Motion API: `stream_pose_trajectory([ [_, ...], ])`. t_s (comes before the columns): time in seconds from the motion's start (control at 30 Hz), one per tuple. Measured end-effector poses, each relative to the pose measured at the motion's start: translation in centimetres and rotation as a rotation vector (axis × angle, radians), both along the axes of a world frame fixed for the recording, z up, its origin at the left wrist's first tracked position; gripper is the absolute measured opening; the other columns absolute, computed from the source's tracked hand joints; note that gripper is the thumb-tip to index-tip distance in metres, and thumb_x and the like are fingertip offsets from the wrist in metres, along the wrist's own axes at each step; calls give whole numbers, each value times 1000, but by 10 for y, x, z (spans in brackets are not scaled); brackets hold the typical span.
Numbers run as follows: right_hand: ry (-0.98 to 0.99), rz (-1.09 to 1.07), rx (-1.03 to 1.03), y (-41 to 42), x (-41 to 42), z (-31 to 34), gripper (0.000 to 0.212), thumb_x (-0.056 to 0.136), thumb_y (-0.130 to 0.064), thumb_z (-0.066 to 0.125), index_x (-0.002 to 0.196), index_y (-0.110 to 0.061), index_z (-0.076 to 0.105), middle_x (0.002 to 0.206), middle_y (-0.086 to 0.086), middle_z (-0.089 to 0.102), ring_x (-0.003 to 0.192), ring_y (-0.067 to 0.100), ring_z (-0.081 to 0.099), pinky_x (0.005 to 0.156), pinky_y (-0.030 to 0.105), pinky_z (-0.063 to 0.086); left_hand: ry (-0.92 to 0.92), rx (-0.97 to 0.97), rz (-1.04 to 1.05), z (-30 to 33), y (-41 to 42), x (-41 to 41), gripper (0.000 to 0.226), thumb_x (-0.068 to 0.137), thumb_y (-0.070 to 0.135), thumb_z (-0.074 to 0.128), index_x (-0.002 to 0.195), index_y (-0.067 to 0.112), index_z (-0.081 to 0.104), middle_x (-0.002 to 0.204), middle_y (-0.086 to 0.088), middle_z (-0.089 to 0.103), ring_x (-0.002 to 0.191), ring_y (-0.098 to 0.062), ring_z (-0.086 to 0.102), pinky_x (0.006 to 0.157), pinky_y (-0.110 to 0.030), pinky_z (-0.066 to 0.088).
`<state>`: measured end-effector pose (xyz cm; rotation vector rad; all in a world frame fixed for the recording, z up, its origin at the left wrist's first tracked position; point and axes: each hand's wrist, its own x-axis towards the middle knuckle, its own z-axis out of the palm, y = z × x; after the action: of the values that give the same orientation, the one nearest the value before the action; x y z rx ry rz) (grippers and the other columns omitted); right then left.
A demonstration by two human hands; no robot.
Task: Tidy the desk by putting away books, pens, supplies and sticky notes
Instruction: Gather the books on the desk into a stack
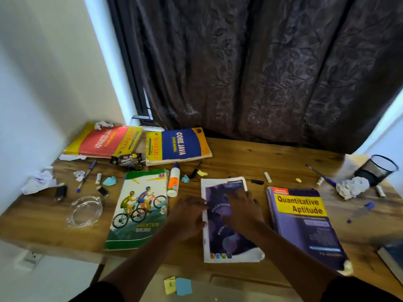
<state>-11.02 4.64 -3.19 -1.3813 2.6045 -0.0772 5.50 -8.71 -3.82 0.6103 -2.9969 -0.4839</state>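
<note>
A purple-and-white notebook (229,240) lies at the desk's front centre. My left hand (187,216) is at its left edge; whether the blurred fingers grip it I cannot tell. My right hand (244,209) rests flat on its cover. Left of it lies a Mountain Biking notebook (139,210), right of it a Quantitative Aptitude book (305,225). At the back lie an Advanced Java book (104,140) and a Core Java book (178,146). A glue bottle (174,180) and pens (86,176) (322,176) lie between.
Crumpled paper balls (352,187) (39,180), a black mesh pen cup (376,168), a glass ashtray (86,211), a snack wrapper (126,160) and small scraps dot the wooden desk (239,158). Yellow and blue sticky notes (177,285) lie on the floor below. A dark curtain hangs behind.
</note>
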Motion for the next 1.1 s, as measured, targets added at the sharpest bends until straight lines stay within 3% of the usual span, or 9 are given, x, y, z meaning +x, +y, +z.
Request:
stream_pose_trajectory([
  [0.13,-12,96,-57,-42,13,7,73,90,-56,63,152,-29,35,154,5,38,142,28,37,111,44,40,181,48,110,19,-27,26,47,89,33,72,134,26,63,140,3,60,132,-19,51,111,-39,43],
  [0.27,8,185,-88,-97,40,15,71,94,-54,59,154,-27,34,158,2,33,145,25,32,113,42,38,195,108,392,27,-79,61,46,90,34,69,135,28,62,142,5,57,134,-18,46,111,-29,35],
  [0.33,14,236,-110,-125,54,15,68,94,-54,59,153,-29,36,155,0,38,142,24,36,112,41,39,256,160,552,25,-108,79,44,90,32,69,132,26,64,137,3,61,129,-19,52,105,-29,40],
  [0.47,-10,346,-159,-172,82,11,63,85,-61,57,140,-29,56,139,3,57,129,29,54,97,47,52,412,340,904,27,-166,110,39,92,28,70,129,18,65,128,-3,66,120,-24,60,95,-33,46],
  [0.53,5,416,-184,-193,93,9,61,84,-61,57,135,-27,61,133,4,61,124,30,57,92,48,54,438,409,986,24,-193,120,32,92,29,69,123,18,67,121,-2,69,114,-25,64,90,-32,46],
  [0.67,24,546,-108,-220,109,13,63,91,-57,56,146,-28,49,145,3,51,135,26,43,106,41,40,378,466,1022,15,-218,125,28,92,28,67,119,18,67,117,-1,69,112,-23,65,90,-31,44],
  [0.8,4,624,57,-228,118,8,68,90,-59,61,148,-27,47,155,9,42,142,30,37,117,43,30,171,419,872,1,-208,112,27,96,29,61,117,12,63,111,-4,65,110,-25,63,82,-30,45],
  [0.93,58,654,170,-228,124,-1,73,86,-63,65,146,-25,46,150,11,46,136,32,45,111,47,36,58,325,831,-5,-200,98,35,95,28,62,123,8,59,117,-11,67,110,-27,64,77,-29,43],
  [1.1,36,644,161,-229,125,-5,79,83,-60,72,146,-24,42,149,11,44,134,34,46,105,48,44,26,332,881,3,-205,92,33,90,24,68,116,7,60,108,-10,67,106,-28,66,70,-27,39],
])
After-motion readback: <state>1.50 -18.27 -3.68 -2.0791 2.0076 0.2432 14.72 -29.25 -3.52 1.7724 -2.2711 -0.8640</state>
